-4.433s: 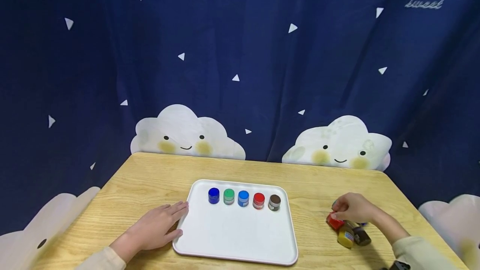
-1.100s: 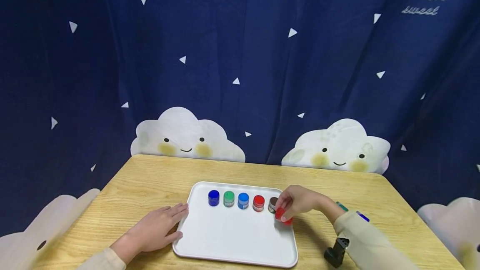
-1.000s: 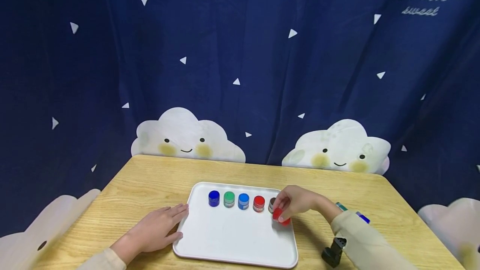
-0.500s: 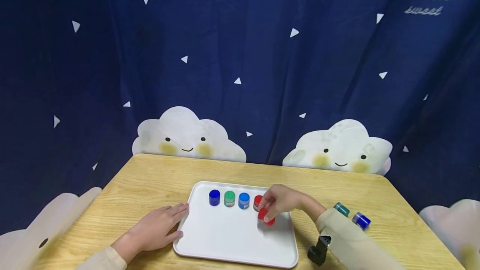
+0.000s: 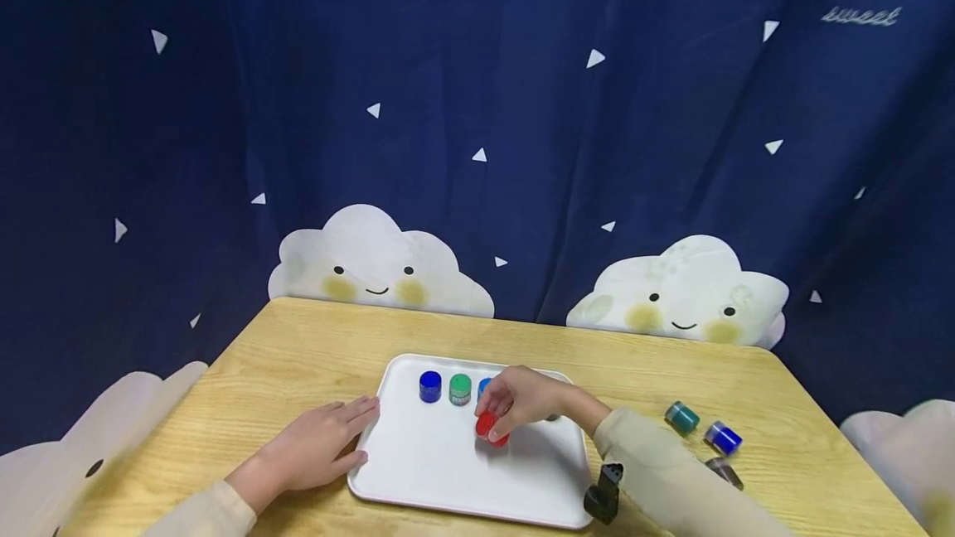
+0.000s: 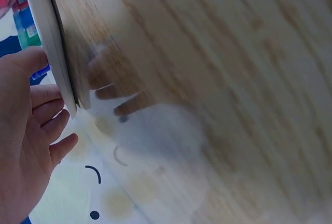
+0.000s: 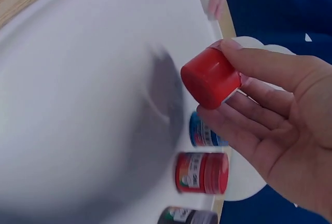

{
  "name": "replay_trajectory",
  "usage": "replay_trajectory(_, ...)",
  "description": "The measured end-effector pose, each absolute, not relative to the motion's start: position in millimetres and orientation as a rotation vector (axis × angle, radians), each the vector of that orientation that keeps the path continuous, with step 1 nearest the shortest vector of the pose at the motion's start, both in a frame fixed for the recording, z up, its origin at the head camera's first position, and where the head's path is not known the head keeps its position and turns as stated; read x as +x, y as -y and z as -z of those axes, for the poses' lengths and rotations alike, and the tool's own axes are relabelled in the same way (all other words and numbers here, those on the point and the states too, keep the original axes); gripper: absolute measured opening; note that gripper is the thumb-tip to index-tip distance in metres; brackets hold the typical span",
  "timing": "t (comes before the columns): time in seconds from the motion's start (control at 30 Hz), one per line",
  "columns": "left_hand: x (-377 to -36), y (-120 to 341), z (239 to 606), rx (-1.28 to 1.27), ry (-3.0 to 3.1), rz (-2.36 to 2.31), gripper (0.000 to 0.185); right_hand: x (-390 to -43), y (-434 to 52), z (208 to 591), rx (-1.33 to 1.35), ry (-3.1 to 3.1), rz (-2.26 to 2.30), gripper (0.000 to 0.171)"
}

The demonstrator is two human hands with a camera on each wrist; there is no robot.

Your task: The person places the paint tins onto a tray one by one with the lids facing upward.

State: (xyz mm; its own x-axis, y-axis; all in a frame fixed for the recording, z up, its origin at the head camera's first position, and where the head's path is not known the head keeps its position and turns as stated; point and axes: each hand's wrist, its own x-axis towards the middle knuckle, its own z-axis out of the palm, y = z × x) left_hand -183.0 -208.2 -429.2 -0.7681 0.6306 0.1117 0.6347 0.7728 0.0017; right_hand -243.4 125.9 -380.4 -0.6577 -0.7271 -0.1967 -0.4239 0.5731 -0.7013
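A white tray point(image 5: 440, 471) lies mid-table with a row of small paint jars along its far side: dark blue point(image 5: 429, 386), green point(image 5: 460, 389) and light blue point(image 5: 483, 386), the last partly behind my right hand. That right hand point(image 5: 501, 419) pinches a red-capped jar point(image 5: 488, 428) just above the tray, in front of the light blue one. The right wrist view shows this red jar point(image 7: 210, 78) between thumb and fingers, with a second red jar point(image 7: 201, 172) and a brown one point(image 7: 187, 216) standing behind it. My left hand point(image 5: 328, 444) lies flat against the tray's left rim point(image 6: 49, 42).
On the wooden table point(image 5: 298, 355) right of the tray lie a teal jar point(image 5: 681, 418), a blue jar point(image 5: 722, 437) and a dark one point(image 5: 724, 471) half hidden by my sleeve. A dark blue curtain with cloud figures hangs close behind the table.
My right hand took the red jar from the group at the right and has carried it leftward over the tray, from the brown jar to the light blue one. The left hand has stayed put.
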Motion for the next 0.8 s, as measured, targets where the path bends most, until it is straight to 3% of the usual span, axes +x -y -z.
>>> replay_trajectory(0.5, -184, 208, 427, -1.017, 2.836, 0.047, 0.058, -251, -88, 390, -1.033, -2.379, 0.944, 0.03)
replay_trajectory(0.8, -182, 205, 424, -1.006, 2.9, 0.062, 0.059, -252, -69, 394, -0.965, -2.377, 1.052, 0.029)
